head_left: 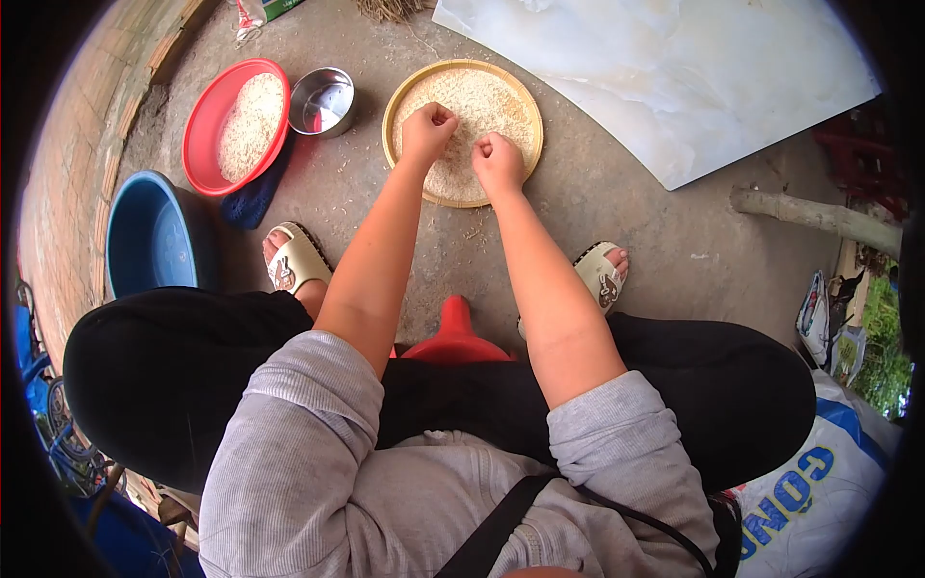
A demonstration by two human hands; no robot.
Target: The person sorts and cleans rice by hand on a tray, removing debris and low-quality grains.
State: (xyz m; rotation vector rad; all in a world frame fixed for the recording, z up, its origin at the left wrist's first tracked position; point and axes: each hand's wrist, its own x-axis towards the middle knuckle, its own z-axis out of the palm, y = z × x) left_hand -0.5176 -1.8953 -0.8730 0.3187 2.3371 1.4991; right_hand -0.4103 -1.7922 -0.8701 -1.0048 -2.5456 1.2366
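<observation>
A round woven winnowing tray (533, 94) with a yellow rim lies on the floor, covered in pale, rice-like grain (472, 89). Over its left half is my left hand (429, 133), fingers curled and thumb pinched against them. My right hand (498, 161) is over the right side, its fingertips pressed together in a similar pinch. The two hands are a short gap apart, both close above the grain. Whatever the fingertips hold is too small to make out.
Left of the tray stand a metal bowl (323, 102), a red basin (196, 144) with more grain, and a blue tub (145, 236). A white marbled sheet (665, 87) covers the floor at upper right. Beside it lies a wooden pole (809, 214). A red stool (456, 337) shows below me.
</observation>
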